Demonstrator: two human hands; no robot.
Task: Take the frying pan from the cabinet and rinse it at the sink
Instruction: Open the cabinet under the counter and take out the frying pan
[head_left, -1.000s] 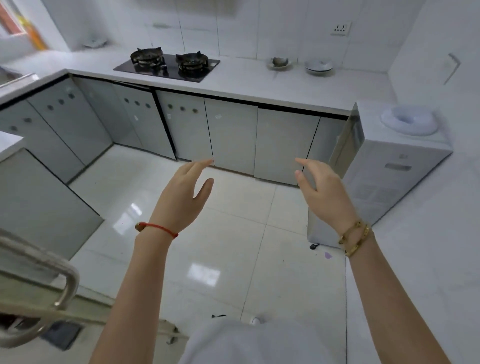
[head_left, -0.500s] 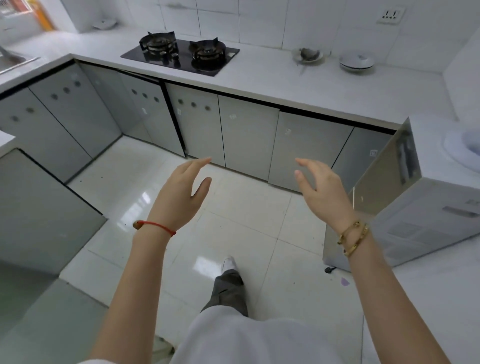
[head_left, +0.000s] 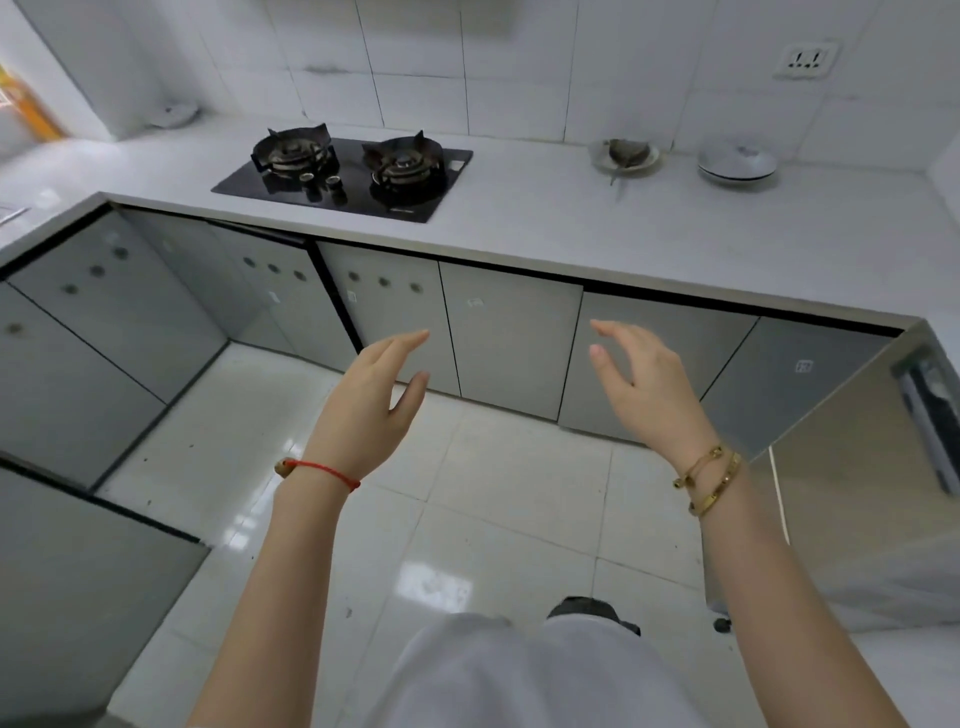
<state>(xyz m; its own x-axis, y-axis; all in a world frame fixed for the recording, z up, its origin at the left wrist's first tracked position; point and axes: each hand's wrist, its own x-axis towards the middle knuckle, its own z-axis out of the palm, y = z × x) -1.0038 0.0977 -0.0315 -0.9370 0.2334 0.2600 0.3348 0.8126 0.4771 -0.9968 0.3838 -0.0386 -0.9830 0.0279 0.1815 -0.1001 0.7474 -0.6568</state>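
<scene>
Both hands raised, empty: left hand and right hand, fingers relaxed and spread, apart from the closed cabinet doors. Frying pan not visible; its whereabouts cannot be told.

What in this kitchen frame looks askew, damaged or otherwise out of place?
One grey cabinet door under the black gas hob looks slightly ajar, its top edge standing off from the neighbouring doors. Both hands are empty. Nothing else stands out.

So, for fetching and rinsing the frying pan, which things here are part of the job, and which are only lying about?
Part of the job:
- cabinet doors, all closed; no pan visible
- left hand, empty
- right hand, empty

Only lying about:
- gas stove
- dish with utensil
- stacked plates
- wall socket
</scene>
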